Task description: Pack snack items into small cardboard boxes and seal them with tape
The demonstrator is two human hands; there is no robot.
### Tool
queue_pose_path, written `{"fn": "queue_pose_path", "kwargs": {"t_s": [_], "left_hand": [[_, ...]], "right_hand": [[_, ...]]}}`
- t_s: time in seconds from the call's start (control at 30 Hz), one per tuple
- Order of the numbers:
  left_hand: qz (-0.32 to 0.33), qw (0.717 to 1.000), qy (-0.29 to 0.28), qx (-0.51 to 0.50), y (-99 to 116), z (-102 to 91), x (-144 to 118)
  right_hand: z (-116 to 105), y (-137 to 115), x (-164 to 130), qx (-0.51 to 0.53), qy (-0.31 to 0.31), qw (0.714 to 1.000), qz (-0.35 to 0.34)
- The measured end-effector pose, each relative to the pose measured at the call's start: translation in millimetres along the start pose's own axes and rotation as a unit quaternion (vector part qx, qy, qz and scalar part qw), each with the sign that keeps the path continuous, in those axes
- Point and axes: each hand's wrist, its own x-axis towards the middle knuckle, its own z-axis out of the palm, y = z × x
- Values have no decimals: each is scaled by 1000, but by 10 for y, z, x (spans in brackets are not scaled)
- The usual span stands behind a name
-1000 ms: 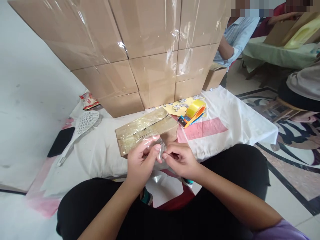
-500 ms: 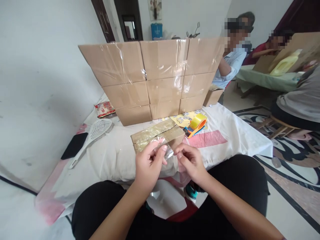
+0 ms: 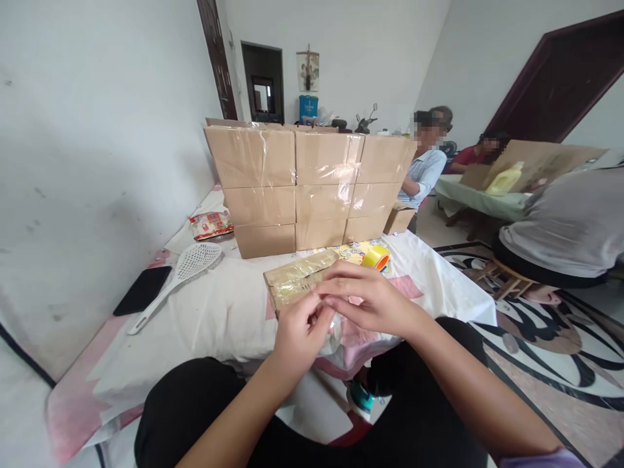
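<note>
the left hand (image 3: 299, 331) is curled with its thumb and fingertips pressed onto a bit of clear film or tape at the near edge of the small taped carton (image 3: 298, 284), and the right hand (image 3: 368, 300) lies flat-fingered over the same spot, its fingers stretched leftward across the carton's near corner, so both hands meet on the one patch; whether a loose end is pinched between them is hidden under the fingers. the carton rests on the white cloth (image 3: 229, 312) of the low bedding just beyond the knees, its top glossy with yellowish tape. to my eye the step in hand is smoothing or picking at the tape there, and it would go best with the carton steadied by one palm while the other thumb works from the stuck part outward, keeping the film flat so it does not fold on itself. just behind the carton lies the yellow tape roll (image 3: 376, 257) in its orange holder, further back the wall of stacked boxes (image 3: 312, 188), to the left a white slotted ladle (image 3: 180, 276) and a black phone (image 3: 142, 290). other people sit well apart on the right.
</note>
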Motion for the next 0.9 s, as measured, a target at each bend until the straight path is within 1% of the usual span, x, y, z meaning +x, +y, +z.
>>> {"fn": "queue_pose_path", "kwargs": {"t_s": [0.1,0.2,0.37,0.7,0.9], "left_hand": [[-16,999,-26,-34,37,37,-49],[-32,996,-42,-72,62,58,-90],[-72,987,-48,-134,89,66,-126],[-98,979,-43,-176,74,101,-151],[-96,979,-47,-173,73,115,-175]], "right_hand": [[0,7,-34,61,15,997,48],[-20,23,-60,81,12,993,91],[-33,37,-65,104,10,990,94],[6,72,-68,138,20,981,131],[16,107,-72,156,27,983,97]]}}
